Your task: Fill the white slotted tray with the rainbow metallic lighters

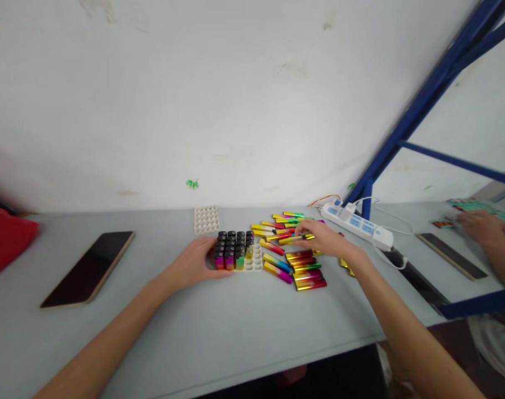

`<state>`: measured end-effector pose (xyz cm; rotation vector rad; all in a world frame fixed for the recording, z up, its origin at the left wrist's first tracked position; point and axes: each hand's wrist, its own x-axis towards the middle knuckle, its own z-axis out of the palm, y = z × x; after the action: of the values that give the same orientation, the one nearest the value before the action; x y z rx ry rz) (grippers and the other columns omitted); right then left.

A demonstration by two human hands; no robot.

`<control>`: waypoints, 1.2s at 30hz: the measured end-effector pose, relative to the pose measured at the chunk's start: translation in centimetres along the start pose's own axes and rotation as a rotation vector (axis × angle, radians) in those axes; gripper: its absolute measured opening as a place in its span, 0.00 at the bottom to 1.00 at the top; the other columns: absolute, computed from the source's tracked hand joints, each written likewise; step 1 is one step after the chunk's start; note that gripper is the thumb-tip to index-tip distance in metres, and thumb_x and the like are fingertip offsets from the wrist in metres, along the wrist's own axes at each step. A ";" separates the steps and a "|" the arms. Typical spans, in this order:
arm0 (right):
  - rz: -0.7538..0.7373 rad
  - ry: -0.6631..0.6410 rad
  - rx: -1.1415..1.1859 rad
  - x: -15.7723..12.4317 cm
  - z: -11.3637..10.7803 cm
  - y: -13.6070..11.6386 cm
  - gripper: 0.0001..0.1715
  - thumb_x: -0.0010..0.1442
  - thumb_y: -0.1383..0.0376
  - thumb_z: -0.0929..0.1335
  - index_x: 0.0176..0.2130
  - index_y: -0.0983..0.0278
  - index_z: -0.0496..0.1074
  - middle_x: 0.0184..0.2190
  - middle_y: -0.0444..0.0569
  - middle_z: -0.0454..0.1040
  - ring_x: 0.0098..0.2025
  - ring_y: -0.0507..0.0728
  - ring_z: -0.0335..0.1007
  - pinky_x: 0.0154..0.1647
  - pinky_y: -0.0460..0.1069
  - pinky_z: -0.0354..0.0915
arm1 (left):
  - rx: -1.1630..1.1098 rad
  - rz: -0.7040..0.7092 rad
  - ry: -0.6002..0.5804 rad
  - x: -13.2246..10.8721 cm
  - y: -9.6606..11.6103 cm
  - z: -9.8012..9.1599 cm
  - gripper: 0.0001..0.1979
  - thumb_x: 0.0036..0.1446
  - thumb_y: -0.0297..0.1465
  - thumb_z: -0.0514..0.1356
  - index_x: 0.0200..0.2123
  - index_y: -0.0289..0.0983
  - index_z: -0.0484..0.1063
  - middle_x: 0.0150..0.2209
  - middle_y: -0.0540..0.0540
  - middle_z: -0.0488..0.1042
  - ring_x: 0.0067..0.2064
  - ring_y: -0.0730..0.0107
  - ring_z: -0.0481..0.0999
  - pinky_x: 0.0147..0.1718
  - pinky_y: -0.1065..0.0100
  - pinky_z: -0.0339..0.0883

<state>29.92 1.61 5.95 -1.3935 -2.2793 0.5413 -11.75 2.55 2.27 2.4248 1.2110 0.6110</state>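
Note:
My left hand point(198, 260) is curled round the left end of a white tray point(256, 261), its thumb along the front edge. Lighters with black tops point(230, 244) and shiny coloured bodies stand upright in several rows of it. A yellowish piece point(249, 253) sits in a cell right of them; other cells at the right end are bare. To the right, my right hand point(317, 234) reaches over a loose pile and pinches the end of a gold lighter point(292, 240). Its fingertips are partly hidden. Shiny red, gold, blue and purple lighters point(277, 274) lie around it.
A second white tray point(206, 220) lies by the wall. A dark tablet-like slab point(90, 269) is at left, near a red bag-like item point(7, 238). A power strip point(356, 224) with cables and a blue metal frame point(385, 160) stand at right. Another person's hand point(480, 226) is beyond.

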 end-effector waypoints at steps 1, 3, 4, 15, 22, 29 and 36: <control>0.029 0.056 0.145 -0.3 0.2 -0.1 0.15 0.66 0.53 0.76 0.42 0.62 0.80 0.44 0.52 0.82 0.46 0.61 0.78 0.50 0.56 0.71 | 0.006 -0.005 -0.002 0.0 0.0 0.0 0.26 0.48 0.54 0.73 0.40 0.41 0.77 0.43 0.39 0.84 0.45 0.47 0.81 0.47 0.51 0.76; 0.107 0.158 0.447 -0.6 1.0 -0.7 0.23 0.62 0.46 0.77 0.43 0.62 0.79 0.41 0.51 0.83 0.42 0.60 0.79 0.48 0.56 0.73 | 0.016 -0.010 -0.002 0.0 0.1 -0.1 0.28 0.48 0.54 0.73 0.43 0.41 0.78 0.45 0.39 0.84 0.46 0.46 0.82 0.49 0.50 0.76; 0.149 0.219 0.592 -0.5 1.5 -1.2 0.27 0.59 0.44 0.79 0.43 0.62 0.79 0.40 0.50 0.83 0.42 0.60 0.79 0.47 0.55 0.74 | 0.014 -0.008 -0.004 -0.1 0.2 -0.2 0.29 0.48 0.54 0.73 0.45 0.41 0.78 0.46 0.38 0.85 0.47 0.46 0.82 0.51 0.50 0.76; 0.144 0.273 1.271 5.7 5.7 -8.2 0.33 0.57 0.35 0.77 0.42 0.57 0.70 0.30 0.40 0.73 0.30 0.53 0.71 0.35 0.50 0.74 | 0.009 -0.028 -0.010 -0.2 0.2 -0.2 0.30 0.48 0.57 0.73 0.42 0.40 0.77 0.44 0.39 0.83 0.46 0.44 0.82 0.50 0.46 0.78; 0.253 0.379 0.942 4.7 8.7 -7.5 0.37 0.61 0.28 0.70 0.34 0.57 0.65 0.20 0.32 0.52 0.19 0.49 0.43 0.19 0.45 0.44 | 0.013 -0.020 -0.017 -0.3 0.1 -0.1 0.28 0.49 0.56 0.73 0.43 0.42 0.78 0.46 0.38 0.84 0.48 0.42 0.82 0.50 0.45 0.78; 0.332 0.528 0.569 3.8 9.0 -7.4 0.39 0.67 0.33 0.65 0.20 0.56 0.55 0.16 0.39 0.56 0.22 0.53 0.52 0.25 0.49 0.51 | 0.028 -0.042 -0.016 -0.3 -0.2 -0.1 0.27 0.47 0.57 0.74 0.40 0.43 0.77 0.42 0.40 0.83 0.45 0.44 0.82 0.46 0.48 0.78; 0.293 0.561 0.370 3.6 9.0 -7.6 0.31 0.64 0.41 0.64 0.21 0.56 0.54 0.17 0.42 0.61 0.23 0.54 0.56 0.28 0.50 0.50 | 0.018 -0.022 -0.021 -0.2 0.1 -0.2 0.29 0.49 0.57 0.73 0.44 0.43 0.78 0.47 0.39 0.85 0.48 0.42 0.83 0.49 0.47 0.79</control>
<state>18.00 0.64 2.89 -1.4639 -1.4651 0.5411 -11.93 2.34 2.45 2.4231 1.2380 0.5687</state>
